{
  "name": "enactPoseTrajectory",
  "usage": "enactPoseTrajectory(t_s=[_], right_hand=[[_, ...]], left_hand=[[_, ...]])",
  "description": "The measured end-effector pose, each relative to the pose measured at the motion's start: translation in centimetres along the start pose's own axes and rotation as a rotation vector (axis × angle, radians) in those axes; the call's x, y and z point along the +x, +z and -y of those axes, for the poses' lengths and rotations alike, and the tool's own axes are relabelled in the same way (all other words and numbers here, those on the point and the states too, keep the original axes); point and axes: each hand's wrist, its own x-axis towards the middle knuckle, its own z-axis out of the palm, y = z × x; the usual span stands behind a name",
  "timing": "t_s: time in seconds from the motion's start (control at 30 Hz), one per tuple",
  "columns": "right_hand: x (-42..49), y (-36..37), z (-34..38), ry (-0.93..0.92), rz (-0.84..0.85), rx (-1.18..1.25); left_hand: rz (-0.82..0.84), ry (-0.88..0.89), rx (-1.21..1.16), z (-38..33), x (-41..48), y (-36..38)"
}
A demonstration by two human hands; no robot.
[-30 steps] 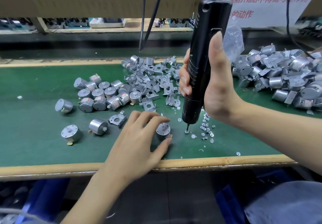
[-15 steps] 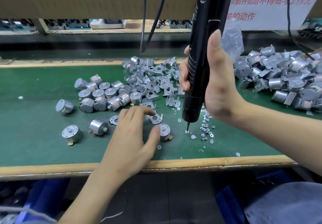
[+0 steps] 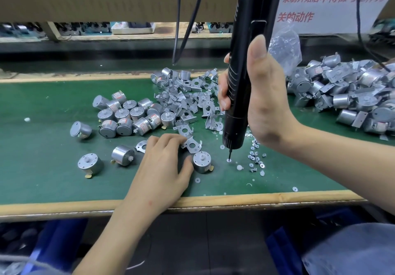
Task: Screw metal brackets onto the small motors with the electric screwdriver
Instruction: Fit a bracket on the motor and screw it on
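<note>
My right hand (image 3: pixel 265 103) grips the black electric screwdriver (image 3: pixel 245 71) upright; its bit tip touches a small screw (image 3: pixel 229 160) on the green mat (image 3: pixel 42 168). My left hand (image 3: pixel 162 168) lies on the mat with its bent fingertips on the edge of a loose metal bracket (image 3: pixel 192 145). Its thumb rests against a small silver motor (image 3: pixel 202 161) that stands shaft up just below that bracket. More loose screws (image 3: pixel 255 159) lie scattered to the right of the bit.
A heap of brackets (image 3: pixel 188 95) and a cluster of bare motors (image 3: pixel 128 116) lie behind my left hand. Two single motors (image 3: pixel 89 164) (image 3: pixel 123 155) sit to its left. Motors with brackets (image 3: pixel 346 95) are piled at the right. Cables (image 3: pixel 177 29) hang above.
My left hand slid its fingers off the motor and up onto the bracket, leaving the thumb at the motor. The screwdriver stayed almost still above the screws.
</note>
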Motion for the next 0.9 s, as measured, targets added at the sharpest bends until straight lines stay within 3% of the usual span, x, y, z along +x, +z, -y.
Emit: enactPoseTrajectory(t_s=[0.17, 0.37, 0.5, 0.9], right_hand=[[0.5, 0.4, 0.2, 0.001, -0.008, 0.008], [0.9, 1.2, -0.7, 0.039, -0.027, -0.003], [1.4, 2.0, -0.4, 0.047, -0.054, -0.019], [2.1, 3.0, 1.0, 0.014, -0.066, 0.089]], left_hand=[[-0.030, -0.021, -0.054, 0.2, 0.0, -0.2], [-0.225, -0.005, -0.307, -0.2, -0.1, -1.2], [-0.152, 0.097, -0.382, -0.1, -0.3, -1.4], [-0.007, 0.247, -0.307, 0.3, -0.5, -1.0]])
